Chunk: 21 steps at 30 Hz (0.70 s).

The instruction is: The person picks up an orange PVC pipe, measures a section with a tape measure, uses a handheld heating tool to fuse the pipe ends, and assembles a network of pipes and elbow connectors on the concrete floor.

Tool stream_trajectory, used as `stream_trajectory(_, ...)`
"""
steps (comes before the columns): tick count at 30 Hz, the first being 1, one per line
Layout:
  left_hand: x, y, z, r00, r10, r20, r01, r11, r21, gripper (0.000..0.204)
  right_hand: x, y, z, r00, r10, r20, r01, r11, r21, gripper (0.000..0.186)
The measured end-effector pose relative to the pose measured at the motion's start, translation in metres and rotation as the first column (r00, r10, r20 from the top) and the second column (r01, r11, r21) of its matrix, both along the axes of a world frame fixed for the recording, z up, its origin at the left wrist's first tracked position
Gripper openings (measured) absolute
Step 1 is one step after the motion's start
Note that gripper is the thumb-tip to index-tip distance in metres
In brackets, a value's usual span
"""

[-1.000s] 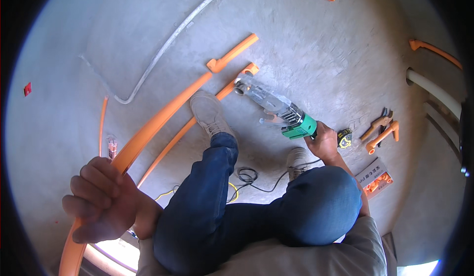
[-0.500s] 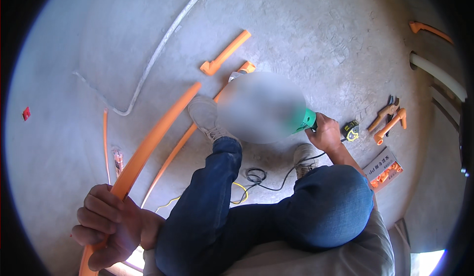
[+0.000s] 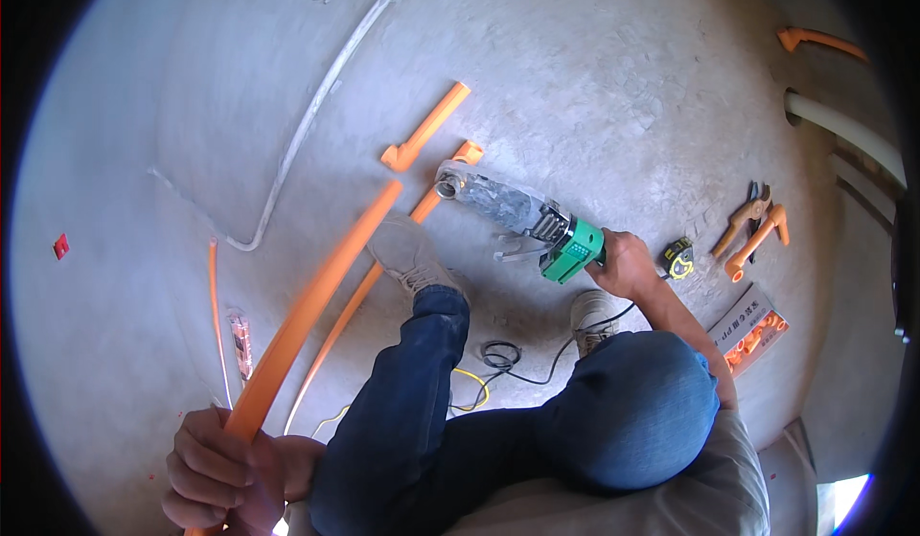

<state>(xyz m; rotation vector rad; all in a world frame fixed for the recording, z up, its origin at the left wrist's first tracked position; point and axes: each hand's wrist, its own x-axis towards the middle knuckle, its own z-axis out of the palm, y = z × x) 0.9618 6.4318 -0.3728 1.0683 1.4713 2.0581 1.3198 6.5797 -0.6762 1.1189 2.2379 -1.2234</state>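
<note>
Closed around a long orange plastic pipe [image 3: 321,292], my left hand [image 3: 235,474] is at the lower left. The pipe's far end rises toward the middle, apart from the tool. My right hand [image 3: 628,266] grips the handle of a green pipe welding machine [image 3: 573,249], whose flat grey heating plate [image 3: 494,201] points to the far left. A round metal die [image 3: 448,186] sits at the plate's tip. Just beyond that tip, an orange fitting [image 3: 469,152] caps another long orange pipe [image 3: 350,308] lying on the floor.
A short orange pipe with an elbow [image 3: 426,126] lies farther off. At right are a tape measure [image 3: 679,258], pliers-like cutters [image 3: 747,220], an orange pipe piece [image 3: 762,241] and a box of orange fittings [image 3: 752,330]. A black cable [image 3: 517,368] coils between my feet.
The welding machine, blurred over before, now shows plainly. My left hand and its pipe have shifted slightly down and to the right. My right hand keeps its grip.
</note>
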Motion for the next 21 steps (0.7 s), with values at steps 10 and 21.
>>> stream_trajectory(10, 0.019, 0.037, 0.041, 0.963, -0.269, -0.029, 0.268, 0.932, 0.243, 0.044, -0.003, 0.014, 0.002, 0.999, 0.021, 0.046, -0.015, 0.991, -0.130, 0.032)
stream_trajectory(21, 0.032, 0.055, 0.035, 0.963, -0.254, -0.085, 0.266, 0.945, 0.192, 0.049, -0.005, 0.019, 0.005, 0.999, 0.014, 0.051, -0.004, 0.983, -0.184, 0.029)
